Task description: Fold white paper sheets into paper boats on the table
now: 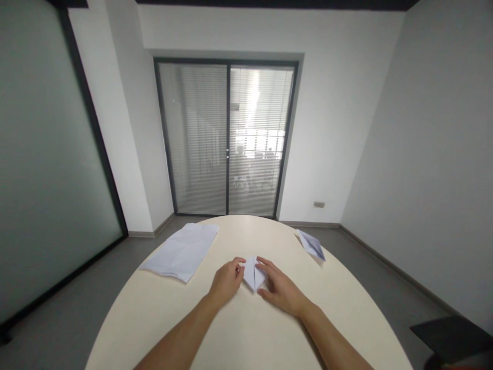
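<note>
A small white folded paper [251, 275] lies on the table in front of me, roughly diamond-shaped, with a crease or slit down its middle. My left hand [227, 280] is at its left edge, fingers curled and thumb close to them, apparently pinching that side. On the opposite side is my right hand [283, 288]; its fingertips touch the paper's right edge, while the thumb is spread apart near the lower corner. The palm side of both hands is mostly hidden.
On the pale rounded table [246, 334], a stack of white paper sheets [185, 252] lies at the left. Another folded paper [311, 244] rests near the right edge. Beyond stand glass doors with blinds [192, 139]. A dark chair [454, 336] is at lower right.
</note>
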`<move>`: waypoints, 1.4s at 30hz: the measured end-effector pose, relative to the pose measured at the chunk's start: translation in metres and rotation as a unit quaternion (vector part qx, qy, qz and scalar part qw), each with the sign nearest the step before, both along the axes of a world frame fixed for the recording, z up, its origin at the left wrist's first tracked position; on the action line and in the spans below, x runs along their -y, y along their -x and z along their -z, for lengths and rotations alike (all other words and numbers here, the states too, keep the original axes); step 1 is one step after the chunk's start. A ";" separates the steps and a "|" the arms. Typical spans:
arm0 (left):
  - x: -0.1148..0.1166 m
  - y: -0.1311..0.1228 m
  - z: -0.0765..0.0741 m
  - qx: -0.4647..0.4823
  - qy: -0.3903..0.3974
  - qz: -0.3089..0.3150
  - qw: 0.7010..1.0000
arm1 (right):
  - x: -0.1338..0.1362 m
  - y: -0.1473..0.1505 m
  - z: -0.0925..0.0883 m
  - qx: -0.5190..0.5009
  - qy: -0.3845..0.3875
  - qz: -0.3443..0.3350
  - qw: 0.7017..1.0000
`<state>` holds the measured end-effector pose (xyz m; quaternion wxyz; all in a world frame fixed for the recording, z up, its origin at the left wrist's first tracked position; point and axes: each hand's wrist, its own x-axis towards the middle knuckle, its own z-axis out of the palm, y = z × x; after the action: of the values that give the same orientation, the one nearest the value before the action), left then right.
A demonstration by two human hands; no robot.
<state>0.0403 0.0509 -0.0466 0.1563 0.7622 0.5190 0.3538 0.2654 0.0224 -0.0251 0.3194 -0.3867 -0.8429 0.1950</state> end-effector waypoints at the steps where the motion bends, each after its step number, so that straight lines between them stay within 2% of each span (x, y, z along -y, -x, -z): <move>1: 0.000 0.000 0.000 -0.006 -0.004 -0.001 1.000 | 0.000 0.000 -0.001 0.004 0.005 0.005 1.000; 10: 0.010 -0.001 -0.009 0.003 -0.011 0.059 0.998 | -0.003 0.001 -0.009 -0.004 0.021 0.030 0.999; 20: 0.006 0.000 -0.009 0.056 -0.003 0.074 0.996 | -0.003 -0.002 -0.005 -0.082 0.068 0.080 0.991; 27: 0.005 0.001 -0.008 0.078 0.003 0.078 0.994 | -0.005 -0.002 -0.003 -0.109 0.070 0.074 0.989; 33: -0.002 0.000 -0.001 0.105 -0.005 0.081 0.991 | -0.016 -0.001 0.006 -0.221 0.122 0.054 0.966; 42: -0.001 -0.001 0.001 0.146 0.008 0.100 0.984 | -0.023 -0.001 0.011 -0.324 0.188 0.043 0.926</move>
<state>0.0418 0.0521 -0.0480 0.2712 0.7493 0.4149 0.4393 0.2665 0.0455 -0.0361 0.5042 -0.3917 -0.6239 0.4507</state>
